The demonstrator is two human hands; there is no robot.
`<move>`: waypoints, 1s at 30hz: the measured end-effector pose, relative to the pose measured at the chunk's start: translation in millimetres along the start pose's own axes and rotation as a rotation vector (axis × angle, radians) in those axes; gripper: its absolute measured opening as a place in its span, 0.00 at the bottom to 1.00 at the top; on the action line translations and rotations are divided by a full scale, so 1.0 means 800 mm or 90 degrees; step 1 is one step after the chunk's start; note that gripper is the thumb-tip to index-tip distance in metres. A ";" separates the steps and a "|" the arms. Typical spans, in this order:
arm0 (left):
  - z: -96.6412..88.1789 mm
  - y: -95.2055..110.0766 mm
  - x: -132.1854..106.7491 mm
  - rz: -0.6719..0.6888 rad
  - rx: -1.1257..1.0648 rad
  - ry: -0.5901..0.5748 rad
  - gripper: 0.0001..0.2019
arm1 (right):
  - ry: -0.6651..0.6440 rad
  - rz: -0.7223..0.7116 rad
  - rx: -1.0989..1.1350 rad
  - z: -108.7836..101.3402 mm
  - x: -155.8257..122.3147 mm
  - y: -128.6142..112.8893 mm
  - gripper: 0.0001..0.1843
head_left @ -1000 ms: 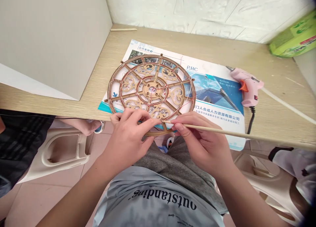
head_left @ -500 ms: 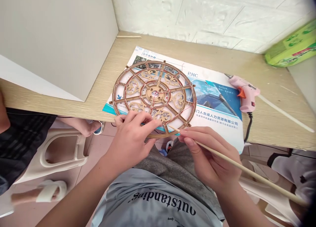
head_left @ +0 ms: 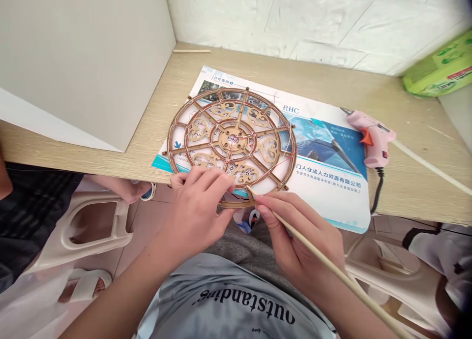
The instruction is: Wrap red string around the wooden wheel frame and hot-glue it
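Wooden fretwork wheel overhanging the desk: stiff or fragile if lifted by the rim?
Probably stiff, light: the wheel is a thin openwork disc. Likely fragile: spokes and scrolls look slender. Its near rim overhangs the desk, so pressing there may tip it.

At the bottom centre of my feed I see a pale grey T-shirt [head_left: 236,304] lettered "outstanding" in dark print, with darker grey shorts [head_left: 254,248] above it. The forearms [head_left: 121,299] are bare down to the left hand [head_left: 195,208] and right hand [head_left: 304,243].

- I sit at a wooden desk [head_left: 155,107] against a white brick-pattern wall [head_left: 313,19]: a home craft corner, it seems.
- Glue gun [head_left: 372,137], poster [head_left: 332,181] and fretwork wheel [head_left: 232,142] lie on it.
- Plastic stools [head_left: 92,231] stand on tiled floor [head_left: 143,221].
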State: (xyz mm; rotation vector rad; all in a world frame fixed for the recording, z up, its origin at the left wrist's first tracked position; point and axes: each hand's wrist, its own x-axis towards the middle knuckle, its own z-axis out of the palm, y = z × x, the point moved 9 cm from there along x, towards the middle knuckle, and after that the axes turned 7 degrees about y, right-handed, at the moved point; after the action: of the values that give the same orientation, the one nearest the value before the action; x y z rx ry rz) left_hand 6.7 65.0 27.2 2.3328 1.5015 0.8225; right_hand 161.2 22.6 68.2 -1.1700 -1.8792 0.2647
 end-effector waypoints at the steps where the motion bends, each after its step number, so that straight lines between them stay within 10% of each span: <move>1: -0.001 0.001 0.000 0.003 -0.001 0.003 0.13 | -0.003 -0.002 -0.004 0.000 -0.003 -0.001 0.15; 22: 0.003 0.000 0.000 0.010 0.001 -0.021 0.15 | 0.036 0.010 0.024 -0.029 -0.034 -0.005 0.22; 30: 0.002 0.003 -0.002 0.033 0.023 -0.001 0.14 | 0.022 0.117 0.136 -0.022 -0.009 0.049 0.18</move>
State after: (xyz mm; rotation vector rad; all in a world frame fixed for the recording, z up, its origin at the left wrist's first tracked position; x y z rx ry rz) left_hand 9.1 62.8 27.0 2.4073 1.4740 0.8115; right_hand 200.4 33.2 51.8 -1.1924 -1.6693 0.5299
